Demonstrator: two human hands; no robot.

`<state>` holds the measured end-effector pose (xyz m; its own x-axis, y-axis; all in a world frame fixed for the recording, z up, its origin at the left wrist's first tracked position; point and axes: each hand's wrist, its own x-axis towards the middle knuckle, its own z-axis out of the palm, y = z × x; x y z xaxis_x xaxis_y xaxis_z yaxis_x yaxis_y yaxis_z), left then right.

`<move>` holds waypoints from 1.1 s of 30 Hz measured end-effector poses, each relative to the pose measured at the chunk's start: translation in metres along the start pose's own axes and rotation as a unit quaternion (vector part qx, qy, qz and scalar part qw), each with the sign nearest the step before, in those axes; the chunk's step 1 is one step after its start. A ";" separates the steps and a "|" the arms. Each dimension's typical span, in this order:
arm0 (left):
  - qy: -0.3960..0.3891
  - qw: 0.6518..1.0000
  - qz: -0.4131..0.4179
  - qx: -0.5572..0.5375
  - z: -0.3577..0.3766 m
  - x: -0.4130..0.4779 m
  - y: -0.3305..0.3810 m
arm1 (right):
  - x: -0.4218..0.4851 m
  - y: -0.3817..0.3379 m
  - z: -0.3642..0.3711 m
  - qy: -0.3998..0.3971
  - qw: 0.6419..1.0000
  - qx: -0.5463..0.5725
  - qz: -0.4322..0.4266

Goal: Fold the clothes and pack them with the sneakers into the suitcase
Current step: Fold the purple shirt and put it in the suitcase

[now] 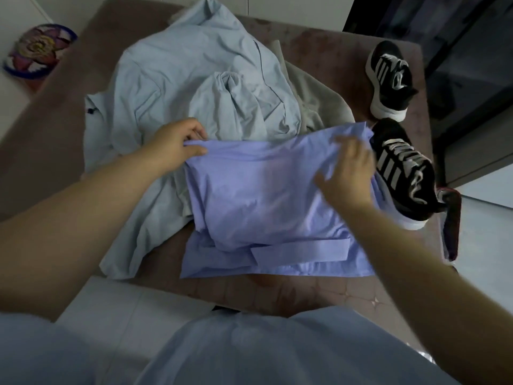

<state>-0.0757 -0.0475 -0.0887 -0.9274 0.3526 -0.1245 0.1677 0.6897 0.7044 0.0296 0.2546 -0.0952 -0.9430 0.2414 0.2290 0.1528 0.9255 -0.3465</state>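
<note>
**Q:** What lies nearest the viewer?

**A:** The mauve padded surface (277, 293), its near edge bare. On it rests the lilac shirt (266, 195), partly folded, with a flat cuff band showing along its near side.

**Q:** How do the hands hold it?

**A:** The left hand (177, 145) pinches the shirt's far left edge, thumb on top and fingers curled beneath. The right hand (347, 170) grips bunched cloth at the far right corner, fingers curled into it; blur hides finer detail.

**Q:** Where are the sneakers?

**A:** The near sneaker (402, 173), black with white stripes, sits just beside the shirt's right edge, partly behind the right hand. The far sneaker (391, 79) lies beyond it, toward the surface's far right corner, apart from the clothes.

**Q:** And farther back?

**A:** The pale blue garments (180, 79) form a crumpled heap beyond and left of the shirt. A grey garment (313, 87) shows from under their right side. On the floor at far left lies a round multicoloured mat (36, 51).
</note>
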 end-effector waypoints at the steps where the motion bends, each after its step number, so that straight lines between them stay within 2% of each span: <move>1: -0.002 1.000 -0.001 0.002 0.002 0.001 -0.001 | -0.025 -0.024 0.007 0.002 0.996 0.051 -0.077; 3: 0.000 1.000 0.000 0.015 0.004 0.004 0.000 | -0.072 -0.068 0.021 -0.071 0.969 0.136 -0.192; 4: 0.001 0.999 0.004 0.034 0.005 0.004 0.002 | -0.092 -0.087 0.029 -0.126 0.956 0.141 -0.223; 6: -0.017 0.996 0.004 0.088 0.006 0.004 0.007 | -0.121 -0.113 0.044 -0.249 0.937 0.113 -0.219; 8: -0.047 0.988 -0.013 0.144 0.006 0.002 0.010 | -0.136 -0.126 0.058 -0.315 0.925 0.066 -0.202; 11: -0.073 0.982 0.003 0.177 0.003 0.003 0.008 | -0.142 -0.132 0.072 -0.306 0.932 0.003 -0.195; 16: -0.074 0.984 0.008 0.160 0.002 -0.001 0.007 | -0.149 -0.133 0.089 -0.227 0.945 -0.070 -0.223; 19: -0.069 0.985 0.008 0.155 0.002 -0.005 0.010 | -0.148 -0.128 0.091 -0.169 0.950 -0.065 -0.253; 22: -0.065 0.986 0.027 0.151 0.000 -0.006 0.009 | -0.143 -0.125 0.089 -0.165 0.959 -0.023 -0.230; 24: -0.070 0.985 0.035 0.151 -0.003 -0.004 0.006 | -0.138 -0.119 0.085 -0.186 0.963 0.039 -0.189; 26: -0.072 0.984 0.047 0.154 -0.004 -0.002 0.006 | -0.135 -0.112 0.076 -0.228 0.955 0.156 -0.108; 28: -0.067 0.984 0.060 0.154 -0.005 0.001 0.007 | -0.138 -0.106 0.064 -0.250 0.922 0.297 -0.015; 33: -0.078 0.990 0.038 0.108 -0.009 0.017 0.042 | -0.135 -0.090 0.018 -0.175 0.827 0.521 0.117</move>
<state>-0.0873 -0.0179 -0.0551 -0.8494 0.4905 -0.1947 0.3182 0.7703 0.5526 0.1381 0.1336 -0.1111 -0.9793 0.1105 -0.1693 0.1774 0.0679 -0.9818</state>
